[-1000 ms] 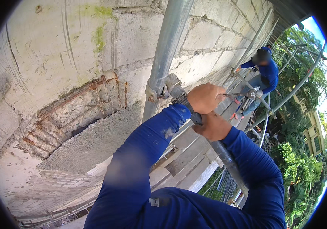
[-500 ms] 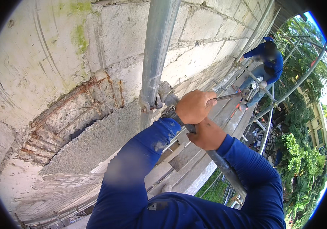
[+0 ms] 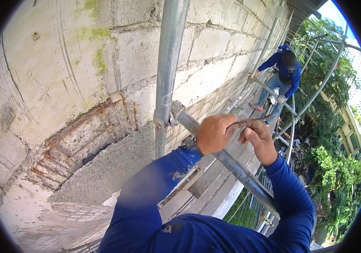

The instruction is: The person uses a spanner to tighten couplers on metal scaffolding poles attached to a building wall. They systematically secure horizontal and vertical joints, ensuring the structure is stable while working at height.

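Note:
My left hand (image 3: 215,133) is closed around one end of a thin, dull metal tool (image 3: 248,122), held above a slanting scaffold pipe (image 3: 248,181). Its exact kind is hard to make out; the exposed part looks narrow and flat. At its other end, the bent fingers and thumb of my right hand (image 3: 261,141) close on it. A dark watch or band circles my left wrist. Left of my hands stands a thick grey upright scaffold pipe (image 3: 171,63), joined by a coupler (image 3: 159,123) close to the slanting pipe.
The block wall (image 3: 138,55) on the left has a broken cavity (image 3: 83,141) with rusty bars, above rough grey mortar (image 3: 109,166). Scaffold planks (image 3: 214,181) run below me. Farther along, a co-worker in blue (image 3: 286,69) crouches by the rails, with another person behind. Trees (image 3: 328,177) rise at right.
My right hand has let go of the slanting pipe and moved up and right to the tool. The left hand stays closed on it. The view has shifted slightly.

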`<state>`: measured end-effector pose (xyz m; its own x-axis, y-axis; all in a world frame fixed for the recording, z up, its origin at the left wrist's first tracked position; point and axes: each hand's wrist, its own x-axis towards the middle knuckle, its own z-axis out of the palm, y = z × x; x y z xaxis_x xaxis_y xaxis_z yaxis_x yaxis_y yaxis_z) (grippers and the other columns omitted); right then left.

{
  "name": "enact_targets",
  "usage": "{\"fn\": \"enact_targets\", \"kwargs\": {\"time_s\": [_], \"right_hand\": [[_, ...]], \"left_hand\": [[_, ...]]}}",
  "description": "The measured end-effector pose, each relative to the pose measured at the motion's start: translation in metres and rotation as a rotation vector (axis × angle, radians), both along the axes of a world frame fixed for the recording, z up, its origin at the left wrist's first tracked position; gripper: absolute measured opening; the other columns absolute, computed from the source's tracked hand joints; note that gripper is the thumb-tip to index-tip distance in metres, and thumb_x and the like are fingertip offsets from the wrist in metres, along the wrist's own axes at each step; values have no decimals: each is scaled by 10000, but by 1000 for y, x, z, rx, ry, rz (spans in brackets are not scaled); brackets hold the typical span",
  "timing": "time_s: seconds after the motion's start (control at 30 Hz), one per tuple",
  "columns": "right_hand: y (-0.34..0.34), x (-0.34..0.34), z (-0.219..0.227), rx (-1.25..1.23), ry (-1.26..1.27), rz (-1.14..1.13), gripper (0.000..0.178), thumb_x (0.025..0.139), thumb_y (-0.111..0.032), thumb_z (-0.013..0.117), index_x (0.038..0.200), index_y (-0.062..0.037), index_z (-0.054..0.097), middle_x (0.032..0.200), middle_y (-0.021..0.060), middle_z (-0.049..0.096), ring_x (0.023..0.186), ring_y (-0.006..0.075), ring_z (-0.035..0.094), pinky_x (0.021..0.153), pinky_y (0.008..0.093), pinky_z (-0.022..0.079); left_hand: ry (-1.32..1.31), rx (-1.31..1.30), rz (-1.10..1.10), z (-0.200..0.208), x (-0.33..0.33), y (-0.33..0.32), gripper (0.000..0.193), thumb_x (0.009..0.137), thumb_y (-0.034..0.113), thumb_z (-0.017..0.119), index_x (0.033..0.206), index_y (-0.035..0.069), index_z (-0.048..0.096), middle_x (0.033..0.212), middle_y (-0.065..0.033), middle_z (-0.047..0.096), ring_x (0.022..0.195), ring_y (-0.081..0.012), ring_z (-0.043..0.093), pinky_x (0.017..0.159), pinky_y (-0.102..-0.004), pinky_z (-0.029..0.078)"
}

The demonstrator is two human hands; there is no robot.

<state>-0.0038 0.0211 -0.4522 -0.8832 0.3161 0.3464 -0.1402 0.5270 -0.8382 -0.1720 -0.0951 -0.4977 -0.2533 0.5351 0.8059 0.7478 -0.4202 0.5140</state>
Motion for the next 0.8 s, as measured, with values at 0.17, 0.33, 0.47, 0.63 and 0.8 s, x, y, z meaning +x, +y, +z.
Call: {"fn": "enact_targets", "kwargs": {"time_s": [0.17,0.33,0.47,0.63,0.8], "right_hand": [[-21,8,16,-95,80,-26,500,1117,-452,495,1156,10,684,1118,103,671,795,118,632,684,262,517],[-10,37,41,170,75,34,472,1112,-386,522,1039,47,696,1058,156,704,806,170,662,702,297,532],[-9,77,36,463,-81,11,284,1047,-195,634,931,59,681,907,206,685,774,340,665,719,405,528],[-35,116,16,497,-284,-130,173,1012,-119,662,968,48,676,848,202,656,759,386,644,710,444,505],[-56,148,-25,727,-279,-376,217,1015,-171,669,1038,44,687,943,213,696,861,430,676,788,487,513]], "left_hand": [[-84,23,-161,9,37,-15,134,952,139,676,1039,42,705,882,-143,708,792,-400,694,681,-459,536],[84,117,135,-1,8,-67,148,972,145,668,1039,17,699,1139,-158,681,1041,-330,659,878,-418,518],[-132,148,445,-39,-46,-141,349,1010,265,683,1239,4,646,1240,-156,641,1136,-260,610,978,-389,477],[-188,-8,484,17,-84,-146,604,1011,343,705,1442,-24,493,1366,-158,578,1211,-261,586,1043,-422,469],[164,289,817,39,-106,-115,530,923,262,761,1333,-13,569,1288,-200,600,1169,-322,605,1016,-450,482]]}}
